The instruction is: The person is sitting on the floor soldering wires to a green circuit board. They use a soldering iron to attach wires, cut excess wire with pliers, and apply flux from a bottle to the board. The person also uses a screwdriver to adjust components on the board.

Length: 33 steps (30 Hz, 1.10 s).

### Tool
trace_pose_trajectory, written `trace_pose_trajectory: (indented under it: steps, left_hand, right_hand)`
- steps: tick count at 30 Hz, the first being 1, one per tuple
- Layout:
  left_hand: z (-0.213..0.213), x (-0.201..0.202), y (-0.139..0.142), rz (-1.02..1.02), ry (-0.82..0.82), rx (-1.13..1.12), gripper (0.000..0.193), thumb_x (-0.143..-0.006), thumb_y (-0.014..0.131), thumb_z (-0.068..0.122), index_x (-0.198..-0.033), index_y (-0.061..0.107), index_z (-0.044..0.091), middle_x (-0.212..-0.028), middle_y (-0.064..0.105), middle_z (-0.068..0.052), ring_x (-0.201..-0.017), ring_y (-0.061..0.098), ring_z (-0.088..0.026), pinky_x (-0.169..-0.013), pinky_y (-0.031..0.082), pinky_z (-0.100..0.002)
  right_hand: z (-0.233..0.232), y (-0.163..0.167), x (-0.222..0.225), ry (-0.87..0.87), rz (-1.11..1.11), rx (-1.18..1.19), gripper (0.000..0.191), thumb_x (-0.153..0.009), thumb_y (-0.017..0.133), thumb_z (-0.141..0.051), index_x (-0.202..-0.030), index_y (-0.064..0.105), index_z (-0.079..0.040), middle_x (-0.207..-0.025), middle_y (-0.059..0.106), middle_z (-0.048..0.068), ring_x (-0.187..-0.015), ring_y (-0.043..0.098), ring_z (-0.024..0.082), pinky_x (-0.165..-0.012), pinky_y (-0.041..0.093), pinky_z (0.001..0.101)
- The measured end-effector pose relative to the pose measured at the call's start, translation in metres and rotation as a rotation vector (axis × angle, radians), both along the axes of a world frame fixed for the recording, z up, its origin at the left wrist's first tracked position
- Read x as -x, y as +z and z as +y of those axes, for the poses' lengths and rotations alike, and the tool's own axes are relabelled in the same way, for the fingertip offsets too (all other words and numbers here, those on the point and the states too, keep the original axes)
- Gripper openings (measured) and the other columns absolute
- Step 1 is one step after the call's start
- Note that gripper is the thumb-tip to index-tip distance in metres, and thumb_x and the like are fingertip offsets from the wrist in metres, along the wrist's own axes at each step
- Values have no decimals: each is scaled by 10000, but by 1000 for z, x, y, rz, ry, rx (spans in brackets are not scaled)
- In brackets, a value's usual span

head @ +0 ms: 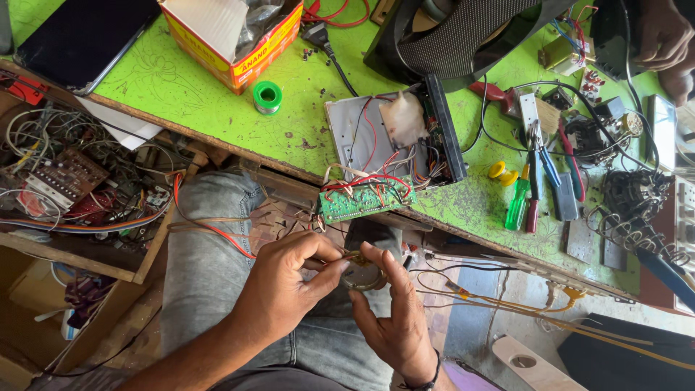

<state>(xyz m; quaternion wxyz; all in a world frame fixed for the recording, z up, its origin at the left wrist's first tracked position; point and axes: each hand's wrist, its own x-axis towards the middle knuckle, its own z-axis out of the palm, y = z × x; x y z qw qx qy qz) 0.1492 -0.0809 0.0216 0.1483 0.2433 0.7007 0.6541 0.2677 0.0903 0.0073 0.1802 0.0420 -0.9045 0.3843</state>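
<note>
Presently, a small coiled wire part [364,274] is pinched between the fingertips of both hands, held over the lap. The left hand [286,286] is closed on its near end; the right hand [394,318] cradles it from below, fingers curled. Just above the hands, a green circuit board [365,199] overhangs the tabletop [217,94] edge, wires trailing down toward the left hand.

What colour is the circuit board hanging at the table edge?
Green, with red and white wires; the head view shows the circuit board clearly.
</note>
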Motion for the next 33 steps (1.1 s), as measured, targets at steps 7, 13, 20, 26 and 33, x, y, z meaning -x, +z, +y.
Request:
trace_pose_trajectory:
  steps: [7,13,20,26,33]
  left_hand:
    - [0,1,-6,4,-13,27,100,-847,776,47,-892,692,18,-847,730,-60,-746,744,-151,-665,601,-279]
    - [-3,2,-6,-132,41,30,124,-872,759,93,-916,675,13,-840,784,-52,-753,783,-135,-700,636,-260]
    - [-35,19,-6,-108,57,98,143,-904,709,136,-1010,712,41,-866,828,-50,-815,822,-123,-701,618,-267]
    - [-50,16,-16,-135,85,90,142,-904,717,140,-1002,721,38,-878,827,-55,-804,806,-128,-720,619,-277]
    - [-59,13,-24,30,68,140,147,-878,718,127,-1005,719,53,-925,826,-51,-870,810,-140,-760,608,-284]
  right_hand:
    - [1,-1,-1,19,-30,13,810,-859,775,31,-1539,341,-36,-1472,586,201,-1342,624,325,-1094,513,399]
    - [24,-15,6,-185,127,96,922,-771,805,33,-1544,304,-10,-1465,507,234,-1364,525,315,-1123,433,406]
    - [120,-7,58,-669,80,-249,757,-898,767,-69,-1545,379,-3,-1396,615,193,-1274,548,339,-1107,400,472]
    - [107,21,100,-611,350,-500,506,-946,802,-93,-1395,583,-11,-1355,648,168,-1275,603,346,-1130,449,438]
    - [6,48,227,184,57,-459,632,-836,830,-283,-1375,570,-81,-1361,616,141,-1298,558,346,-1105,401,476]
